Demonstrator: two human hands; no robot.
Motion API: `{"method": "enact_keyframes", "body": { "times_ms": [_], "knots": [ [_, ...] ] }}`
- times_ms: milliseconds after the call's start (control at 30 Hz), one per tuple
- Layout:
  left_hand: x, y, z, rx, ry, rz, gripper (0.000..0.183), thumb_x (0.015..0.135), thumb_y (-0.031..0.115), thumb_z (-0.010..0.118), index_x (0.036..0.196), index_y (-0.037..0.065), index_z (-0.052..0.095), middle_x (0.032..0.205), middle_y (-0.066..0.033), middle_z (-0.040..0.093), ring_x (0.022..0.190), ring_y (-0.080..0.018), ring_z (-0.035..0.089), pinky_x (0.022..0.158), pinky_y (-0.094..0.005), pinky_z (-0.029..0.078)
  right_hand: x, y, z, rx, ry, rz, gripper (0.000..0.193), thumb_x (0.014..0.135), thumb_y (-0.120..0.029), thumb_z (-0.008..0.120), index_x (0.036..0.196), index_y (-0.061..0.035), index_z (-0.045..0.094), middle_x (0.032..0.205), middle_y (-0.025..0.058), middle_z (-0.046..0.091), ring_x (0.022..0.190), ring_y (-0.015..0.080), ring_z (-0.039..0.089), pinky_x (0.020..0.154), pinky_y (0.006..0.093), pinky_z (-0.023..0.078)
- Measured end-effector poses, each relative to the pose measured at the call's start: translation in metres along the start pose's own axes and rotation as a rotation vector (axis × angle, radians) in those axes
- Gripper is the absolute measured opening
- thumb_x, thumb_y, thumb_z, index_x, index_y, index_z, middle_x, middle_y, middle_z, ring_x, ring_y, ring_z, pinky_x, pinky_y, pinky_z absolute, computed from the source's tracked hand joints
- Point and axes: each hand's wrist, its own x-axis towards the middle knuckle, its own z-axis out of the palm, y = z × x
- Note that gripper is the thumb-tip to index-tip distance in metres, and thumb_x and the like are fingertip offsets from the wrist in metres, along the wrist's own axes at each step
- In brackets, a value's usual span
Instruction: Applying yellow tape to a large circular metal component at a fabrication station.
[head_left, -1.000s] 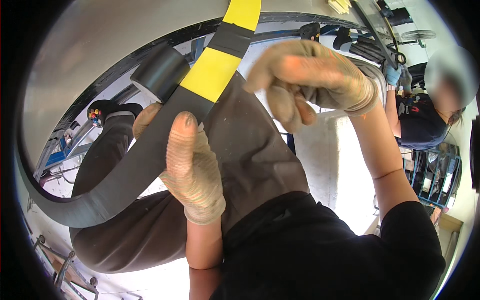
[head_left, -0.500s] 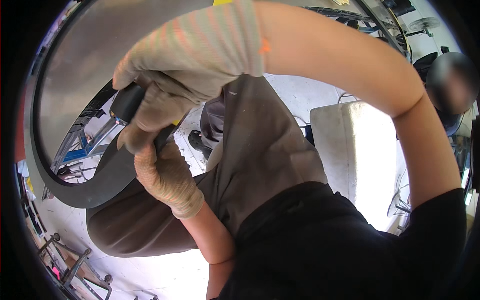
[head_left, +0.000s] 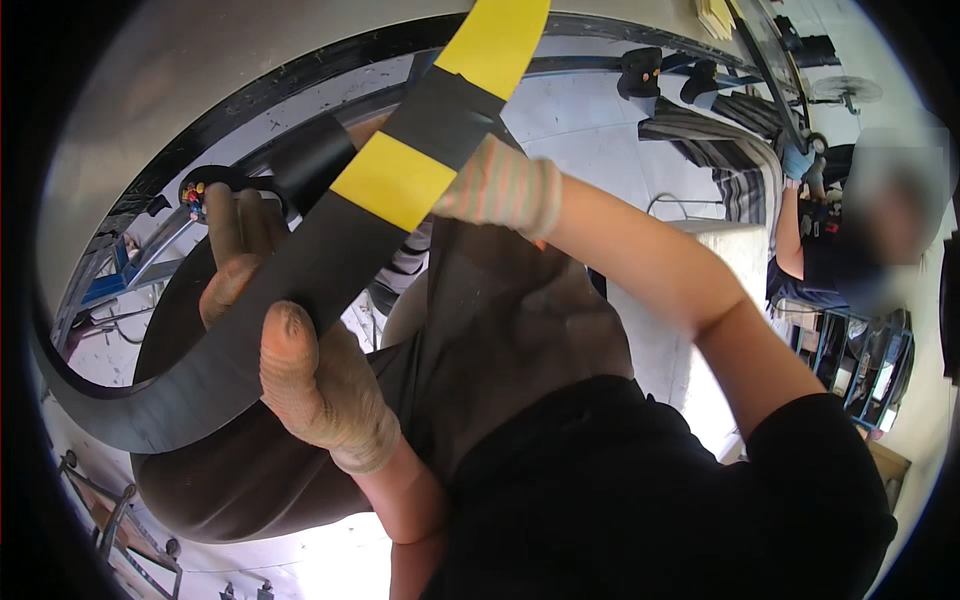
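A long, flat black strip (head_left: 300, 265) with yellow bands (head_left: 395, 180) crosses in front of me, curving at its lower left and rising to the top edge. My left hand (head_left: 335, 395), in a knitted glove, holds it from beneath, with the thumb at the near edge and fingers at the far edge. My right hand (head_left: 505, 190), in a striped knitted glove, reaches under the strip beside the yellow band; its grip is mostly hidden. Beyond the strip lies a rounded black piece (head_left: 305, 158); I cannot tell whether it joins the strip.
A large grey table (head_left: 200, 70) with a dark rim stands ahead on a blue frame (head_left: 130, 270). At right are a pale block (head_left: 715, 260), a person (head_left: 830, 230) and a shelf rack (head_left: 850, 370). A wheeled metal frame (head_left: 125, 520) stands at lower left.
The strip has swung up and right, showing its yellow bands. My right hand has moved right, away from my left hand. My left thumb and fingers have spread to either side of the strip.
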Motion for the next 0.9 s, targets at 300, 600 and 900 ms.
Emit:
{"method": "enact_keyframes", "body": {
  "times_ms": [300, 600, 900],
  "knots": [
    [-0.012, 0.012, 0.024, -0.179, 0.188, -0.168, 0.055, 0.089, 0.026, 0.067, 0.133, -0.001, 0.049, 0.145, -0.0300, 0.047, 0.135, -0.0368, 0.048, 0.116, -0.0485, 0.032, -0.029, -0.004, -0.062, 1.632, -0.164, 0.713, 0.036, 0.101, -0.029, 0.058, 0.113, 0.0048, 0.063, 0.089, 0.0134, 0.069, 0.078, 0.0189, 0.069, 0.066, 0.0249, 0.055],
    [-0.026, -0.001, 0.025, -0.359, -0.115, -0.200, 0.046, 0.092, 0.015, 0.064, 0.132, -0.005, 0.053, 0.126, -0.0138, 0.060, 0.121, -0.0239, 0.056, 0.110, -0.0409, 0.040, 0.050, -0.055, -0.145, 0.845, -0.111, 0.796, 0.040, 0.099, -0.031, 0.055, 0.120, 0.0029, 0.060, 0.066, 0.0084, 0.067, 0.047, 0.0146, 0.060, 0.042, 0.0239, 0.046],
    [-0.003, -0.006, 0.033, -0.019, 0.055, 0.011, 0.046, 0.093, 0.025, 0.061, 0.133, 0.005, 0.053, 0.154, -0.0301, 0.037, 0.145, -0.0425, 0.035, 0.122, -0.0541, 0.022, -0.005, -0.091, -0.133, 1.226, -0.498, 1.526, 0.039, 0.092, -0.036, 0.073, 0.106, -0.0001, 0.066, 0.059, 0.0054, 0.064, 0.042, 0.0087, 0.056, 0.036, 0.0201, 0.039]
  ]
}}
